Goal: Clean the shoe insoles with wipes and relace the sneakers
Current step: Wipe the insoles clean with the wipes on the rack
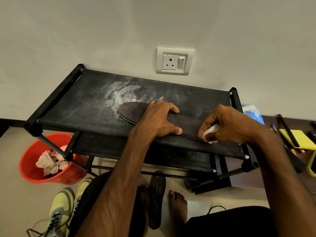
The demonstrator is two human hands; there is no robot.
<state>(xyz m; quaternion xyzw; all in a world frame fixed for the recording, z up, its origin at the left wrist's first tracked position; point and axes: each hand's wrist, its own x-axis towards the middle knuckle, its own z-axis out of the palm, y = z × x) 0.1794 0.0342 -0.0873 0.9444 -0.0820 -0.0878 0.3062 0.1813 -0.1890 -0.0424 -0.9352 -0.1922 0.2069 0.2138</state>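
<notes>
Black fabric rack top (85, 100): dark insole (133, 112) lies along its front edge, right half. Left hand (159, 117) clamps the insole's middle, fingers over the far side, thumb on the near side. Right hand (227, 124) pinches a white wipe (211, 130) against its right end. 2nd insole (156, 199) on floor between the feet.
</notes>
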